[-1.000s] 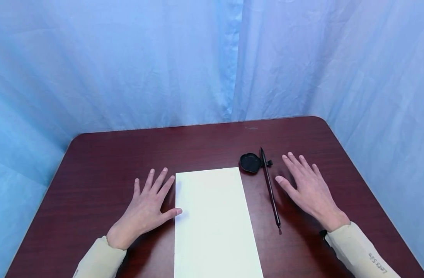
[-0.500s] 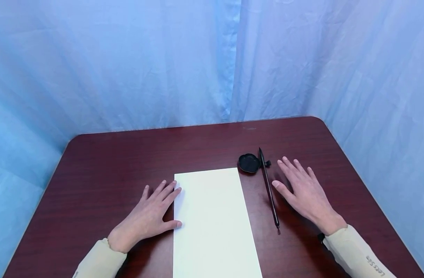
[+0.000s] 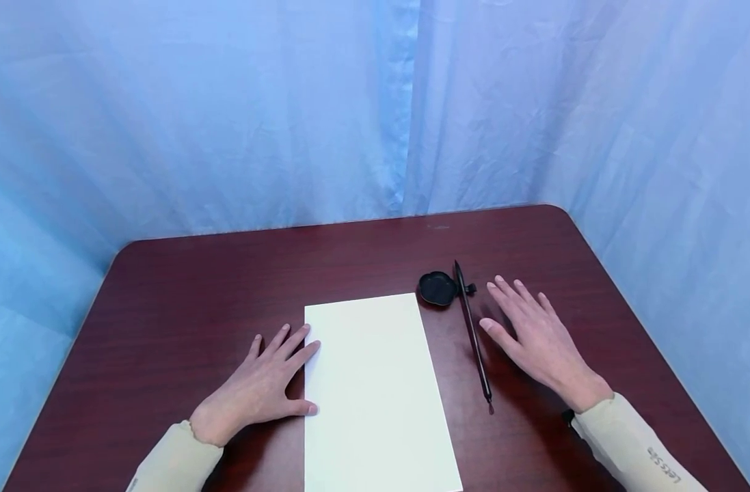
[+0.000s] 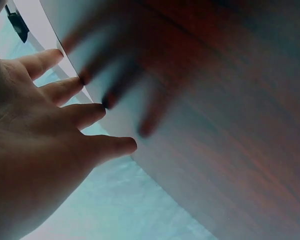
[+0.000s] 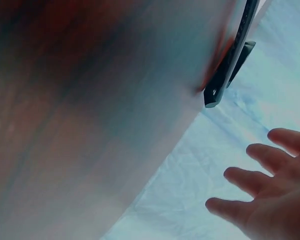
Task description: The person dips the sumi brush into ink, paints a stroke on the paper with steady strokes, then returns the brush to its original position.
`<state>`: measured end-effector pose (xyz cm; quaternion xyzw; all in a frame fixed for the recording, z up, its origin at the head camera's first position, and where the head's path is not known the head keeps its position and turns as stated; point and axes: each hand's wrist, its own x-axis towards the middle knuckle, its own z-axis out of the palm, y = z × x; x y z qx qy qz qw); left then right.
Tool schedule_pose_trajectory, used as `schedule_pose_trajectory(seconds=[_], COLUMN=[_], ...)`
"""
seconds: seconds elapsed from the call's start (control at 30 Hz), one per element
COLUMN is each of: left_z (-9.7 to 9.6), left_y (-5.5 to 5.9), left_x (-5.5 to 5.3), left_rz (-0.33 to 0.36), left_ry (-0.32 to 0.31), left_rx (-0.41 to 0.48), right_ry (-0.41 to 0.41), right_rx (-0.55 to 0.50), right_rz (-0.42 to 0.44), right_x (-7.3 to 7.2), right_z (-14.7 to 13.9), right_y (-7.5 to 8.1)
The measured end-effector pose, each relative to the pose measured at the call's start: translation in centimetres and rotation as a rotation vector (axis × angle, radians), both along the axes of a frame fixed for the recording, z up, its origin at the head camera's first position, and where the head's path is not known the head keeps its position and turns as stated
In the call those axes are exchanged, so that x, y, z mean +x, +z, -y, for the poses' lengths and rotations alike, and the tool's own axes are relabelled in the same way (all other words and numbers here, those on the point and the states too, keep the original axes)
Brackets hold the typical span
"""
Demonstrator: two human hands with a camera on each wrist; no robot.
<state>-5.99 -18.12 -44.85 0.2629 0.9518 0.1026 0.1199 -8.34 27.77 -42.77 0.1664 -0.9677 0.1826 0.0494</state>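
A blank white sheet of paper (image 3: 381,403) lies on the table, its long sides running toward me. At its left edge is my left hand (image 3: 258,389), palm down with fingers spread; some fingertips and the thumb tip lie over the margin. In the left wrist view, this hand's fingertips (image 4: 97,111) reach the paper's edge. A dark writing brush (image 3: 475,342) lies right of the paper, one end propped at a small black rest (image 3: 471,289). Beside the brush, my right hand (image 3: 541,345) is spread with nothing in it, apart from the brush.
A black flower-shaped dish (image 3: 437,289) stands by the paper's far right corner, next to the brush. The dark red-brown table (image 3: 227,273) has rounded far corners. Pale blue curtains (image 3: 196,116) hang behind it and at both sides.
My left hand has come nearer to me, and more of its fingertips now overlap the paper's edge. The paper's near right corner has come into view. The right hand has shifted slightly left.
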Motion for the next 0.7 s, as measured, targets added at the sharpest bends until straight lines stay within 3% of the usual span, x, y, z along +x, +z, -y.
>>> schedule_pose_trajectory(seconds=[0.33, 0.7], left_z=[0.2, 0.2], left_y=[0.3, 0.4], left_x=[-0.6, -0.9], left_rz=[0.013, 0.040], left_ry=[0.000, 0.017], left_rx=[0.012, 0.021], right_ry=[0.065, 0.141], right_rx=[-0.067, -0.041], right_rz=[0.045, 0.092], right_x=[-0.8, -1.7], right_z=[-1.0, -1.4], right_y=[0.5, 1.3])
